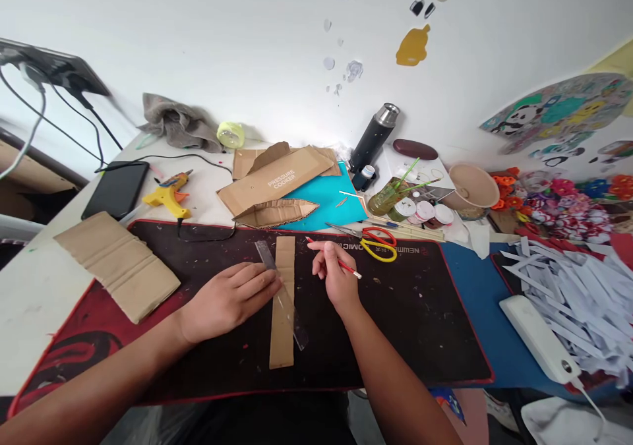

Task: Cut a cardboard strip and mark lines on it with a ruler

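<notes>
My left hand (232,300) is closed on a clear plastic ruler (291,316), fingers together over its upper part. The ruler lies slantwise across a narrow cardboard strip (281,353), which runs upright in view on the black mat. To the right of the strip, my right hand (336,273) grips a red pencil (350,268) between thumb and fingers. One end of the pencil points up and left, apart from the strip; its white end points down and right. The left fingertips hide part of the ruler and of the strip's edge.
Scissors (378,244) with red and yellow handles lie behind my right hand. A yellow glue gun (168,198) and folded cardboard (119,267) are on the left. Cardboard pieces (277,178), a black flask (374,135) and jars (403,209) stand behind. Paper strips (568,293) pile up right.
</notes>
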Tool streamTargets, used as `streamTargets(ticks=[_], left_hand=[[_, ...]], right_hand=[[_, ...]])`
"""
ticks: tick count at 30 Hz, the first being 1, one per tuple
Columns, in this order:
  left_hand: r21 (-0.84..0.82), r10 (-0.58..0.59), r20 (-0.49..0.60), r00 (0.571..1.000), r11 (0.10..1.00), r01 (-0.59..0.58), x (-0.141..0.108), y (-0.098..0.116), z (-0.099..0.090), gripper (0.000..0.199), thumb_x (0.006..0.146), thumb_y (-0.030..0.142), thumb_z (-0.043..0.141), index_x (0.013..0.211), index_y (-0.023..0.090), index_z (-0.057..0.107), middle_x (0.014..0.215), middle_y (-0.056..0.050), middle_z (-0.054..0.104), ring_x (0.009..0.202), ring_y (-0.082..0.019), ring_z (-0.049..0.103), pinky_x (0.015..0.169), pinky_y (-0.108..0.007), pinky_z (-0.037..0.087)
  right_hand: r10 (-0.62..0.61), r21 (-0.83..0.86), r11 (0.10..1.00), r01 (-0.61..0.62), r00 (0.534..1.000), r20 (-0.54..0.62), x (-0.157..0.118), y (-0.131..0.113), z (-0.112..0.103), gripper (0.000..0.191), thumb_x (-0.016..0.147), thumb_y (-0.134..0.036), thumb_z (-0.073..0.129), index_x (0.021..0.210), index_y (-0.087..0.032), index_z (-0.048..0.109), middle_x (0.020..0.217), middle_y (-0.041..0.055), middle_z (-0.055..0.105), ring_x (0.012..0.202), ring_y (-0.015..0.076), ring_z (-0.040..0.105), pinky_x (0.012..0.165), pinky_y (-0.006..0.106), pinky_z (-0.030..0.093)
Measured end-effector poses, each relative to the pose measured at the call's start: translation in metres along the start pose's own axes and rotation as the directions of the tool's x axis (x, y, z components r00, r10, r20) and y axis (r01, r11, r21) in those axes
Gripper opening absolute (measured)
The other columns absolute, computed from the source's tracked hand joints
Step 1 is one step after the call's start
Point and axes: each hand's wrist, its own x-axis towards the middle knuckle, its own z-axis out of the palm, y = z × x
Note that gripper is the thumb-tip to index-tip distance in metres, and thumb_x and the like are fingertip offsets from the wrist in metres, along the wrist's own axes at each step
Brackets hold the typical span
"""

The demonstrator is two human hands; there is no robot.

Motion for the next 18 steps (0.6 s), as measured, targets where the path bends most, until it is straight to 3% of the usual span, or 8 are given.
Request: streamTargets(ticks=[7,18], left_hand=[[-0.037,-0.040,0.086,0.995,0.998,0.044,0.001,0.000,0.014,0.041,0.109,0.011,0.054,0.147,0.019,0.066,0.127,-0.009,0.079,0.120,-0.025,0.069,0.102,-0.037,0.058],[-0.116,-0.073,0.107,0.992,0.990,0.085,-0.001,-0.001,0.018,0.039,0.110,0.013,0.049,0.143,0.019,0.069,0.133,-0.010,0.079,0.125,-0.027,0.069,0.104,-0.040,0.057]], right_hand=[[-0.004,-0.024,1.000,0.005,1.000,0.015,0.000,-0.001,0.000,0.066,0.103,-0.078,0.057,0.100,-0.018,0.083,0.058,-0.0010,0.062,0.050,0.0129,0.048,0.051,0.028,0.039],[-0.007,-0.070,0.998,0.010,0.999,0.047,-0.002,0.000,0.000,0.063,0.107,-0.074,0.055,0.104,-0.018,0.084,0.060,-0.0009,0.062,0.051,0.0126,0.050,0.052,0.027,0.040]])
